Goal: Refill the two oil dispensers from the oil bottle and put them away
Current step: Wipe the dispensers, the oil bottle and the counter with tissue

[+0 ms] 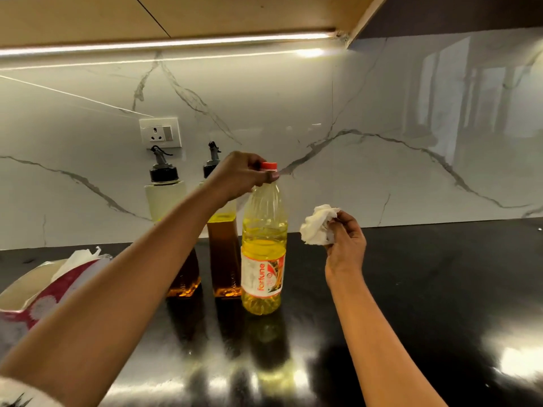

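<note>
The oil bottle, on the table beside both dispensers, is being pinched at its cap by the left hand, likely for twisting; a crumpled tissue is being gripped in the right hand, presumably for drips.

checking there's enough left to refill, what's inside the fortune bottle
Yellow oil shows through the clear oil bottle, filling most of it. The label hides the middle, and the left hand grips the red cap, covering the neck.
</note>
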Demonstrator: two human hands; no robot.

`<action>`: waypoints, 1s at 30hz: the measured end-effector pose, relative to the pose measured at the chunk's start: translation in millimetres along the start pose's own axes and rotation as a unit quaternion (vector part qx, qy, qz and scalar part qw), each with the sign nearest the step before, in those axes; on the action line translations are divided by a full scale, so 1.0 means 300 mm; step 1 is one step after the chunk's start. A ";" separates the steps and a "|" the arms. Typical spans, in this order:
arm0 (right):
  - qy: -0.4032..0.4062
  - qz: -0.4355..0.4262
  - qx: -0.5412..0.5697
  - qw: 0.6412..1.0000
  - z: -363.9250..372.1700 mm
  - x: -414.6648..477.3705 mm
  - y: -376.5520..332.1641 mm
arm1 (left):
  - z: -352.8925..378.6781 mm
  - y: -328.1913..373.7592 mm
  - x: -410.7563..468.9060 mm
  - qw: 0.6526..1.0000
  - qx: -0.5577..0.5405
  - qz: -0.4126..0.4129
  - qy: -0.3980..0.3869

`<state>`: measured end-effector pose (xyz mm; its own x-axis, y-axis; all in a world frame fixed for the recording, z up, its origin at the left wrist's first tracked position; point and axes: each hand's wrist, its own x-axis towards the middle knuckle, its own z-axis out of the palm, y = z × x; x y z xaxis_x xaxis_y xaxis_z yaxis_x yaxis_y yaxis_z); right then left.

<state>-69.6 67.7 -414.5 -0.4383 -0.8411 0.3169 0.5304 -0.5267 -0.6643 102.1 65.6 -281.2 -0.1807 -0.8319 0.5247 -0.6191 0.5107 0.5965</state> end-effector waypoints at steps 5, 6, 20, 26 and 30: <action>-0.138 0.033 -0.028 0.990 0.093 -0.095 0.032 | -0.146 -0.043 -0.169 0.997 -0.069 -0.026 -0.001; -0.157 0.035 -0.036 0.986 0.118 -0.113 0.040 | -0.166 -0.051 -0.184 0.997 -0.077 -0.027 0.003; -0.256 0.002 -0.161 0.953 0.351 -0.213 -0.009 | -0.217 -0.078 -0.214 0.996 -0.027 0.056 0.058; -0.249 -0.006 -0.167 0.954 0.283 -0.205 -0.010 | -0.197 -0.056 -0.193 0.997 -0.043 0.057 0.039; -0.231 0.031 -0.230 0.945 0.141 -0.244 0.055 | -0.189 -0.051 -0.191 0.996 -0.059 0.060 0.034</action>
<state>1.9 115.2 -420.1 0.0033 -0.8887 0.4584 0.1258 -0.4544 -0.8819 165.3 117.8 -285.9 -0.1935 -0.7492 0.6335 -0.5016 0.6305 0.5924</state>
